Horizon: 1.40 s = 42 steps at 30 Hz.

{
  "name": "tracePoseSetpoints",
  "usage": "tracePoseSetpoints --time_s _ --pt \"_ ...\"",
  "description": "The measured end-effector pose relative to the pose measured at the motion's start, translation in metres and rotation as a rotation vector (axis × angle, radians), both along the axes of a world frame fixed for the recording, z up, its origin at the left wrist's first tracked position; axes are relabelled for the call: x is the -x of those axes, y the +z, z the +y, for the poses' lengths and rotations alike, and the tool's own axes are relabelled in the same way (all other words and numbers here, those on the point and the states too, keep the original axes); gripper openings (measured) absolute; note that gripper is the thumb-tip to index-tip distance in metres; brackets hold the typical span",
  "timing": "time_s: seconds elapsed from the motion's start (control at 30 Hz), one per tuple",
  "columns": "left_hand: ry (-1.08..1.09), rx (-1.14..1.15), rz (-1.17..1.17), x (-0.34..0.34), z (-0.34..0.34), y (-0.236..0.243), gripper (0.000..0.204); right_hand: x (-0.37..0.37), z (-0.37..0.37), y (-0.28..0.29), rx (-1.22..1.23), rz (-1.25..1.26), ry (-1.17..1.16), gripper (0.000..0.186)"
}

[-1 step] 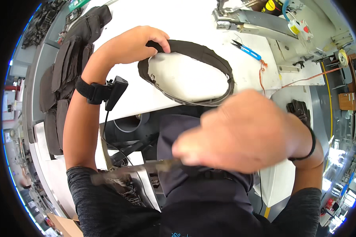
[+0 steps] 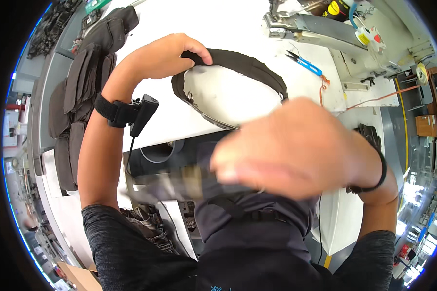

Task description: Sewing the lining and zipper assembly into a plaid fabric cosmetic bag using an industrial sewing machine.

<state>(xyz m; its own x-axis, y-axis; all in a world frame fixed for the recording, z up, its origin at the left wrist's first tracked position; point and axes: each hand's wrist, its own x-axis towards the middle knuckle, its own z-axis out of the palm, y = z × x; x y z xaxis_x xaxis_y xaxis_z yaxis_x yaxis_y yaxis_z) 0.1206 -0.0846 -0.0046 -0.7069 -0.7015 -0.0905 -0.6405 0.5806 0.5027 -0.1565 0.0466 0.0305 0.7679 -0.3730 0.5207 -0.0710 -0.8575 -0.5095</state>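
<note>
A black fabric band lies in an oval loop on the white table, with a thin zipper-like edge along its near side. My left hand is closed on the loop's far left part, thumb and fingers pinching the cloth. My right hand, smeared by motion, is in front of the loop and hides its near right part. From its fingertips a blurred strip in dark and tan tones stretches left above my lap; its exact kind cannot be made out.
Stacked black pouches line the table's left side. Blue thread snips lie to the right of the loop, near an orange cord. A sewing machine's grey arm stands at the far right. Patterned cloth hangs below the table.
My right hand has risen slightly with the blurred strip, which has swung upward. It now covers more of the loop's near right edge. My left hand has barely moved.
</note>
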Motion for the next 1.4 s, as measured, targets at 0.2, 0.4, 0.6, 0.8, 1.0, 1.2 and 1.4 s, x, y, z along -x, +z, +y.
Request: tracePoseSetpoints --time_s 0.2,0.4,0.6,0.8,1.0,1.2,1.4 --pt "0.043 -0.386 0.253 -0.022 -0.003 -0.001 0.045 -0.014 -0.075 -0.044 -0.328 0.140 -0.282 0.019" --pt "0.164 -0.378 0.178 -0.018 0.000 -0.008 0.044 -0.019 -0.083 -0.068 0.026 0.159 -0.447 0.015" --pt "0.194 -0.355 0.235 -0.021 0.010 -0.015 0.018 -0.016 -0.079 -0.067 -0.018 0.171 -0.539 0.018" --pt "0.098 -0.179 0.309 -0.020 0.022 -0.020 0.019 -0.011 -0.083 -0.087 -0.030 0.009 -0.381 0.025" --pt "0.205 -0.038 0.216 -0.019 0.032 -0.023 0.020 -0.013 -0.082 -0.087 -0.254 0.113 -0.511 0.025" --pt "0.199 0.005 0.206 -0.008 0.036 -0.025 0.022 -0.015 -0.079 -0.089 -0.243 0.090 -0.519 0.024" --pt "0.256 0.012 0.174 -0.009 0.036 -0.036 0.026 -0.017 -0.082 -0.088 -0.150 0.172 -0.541 0.023"
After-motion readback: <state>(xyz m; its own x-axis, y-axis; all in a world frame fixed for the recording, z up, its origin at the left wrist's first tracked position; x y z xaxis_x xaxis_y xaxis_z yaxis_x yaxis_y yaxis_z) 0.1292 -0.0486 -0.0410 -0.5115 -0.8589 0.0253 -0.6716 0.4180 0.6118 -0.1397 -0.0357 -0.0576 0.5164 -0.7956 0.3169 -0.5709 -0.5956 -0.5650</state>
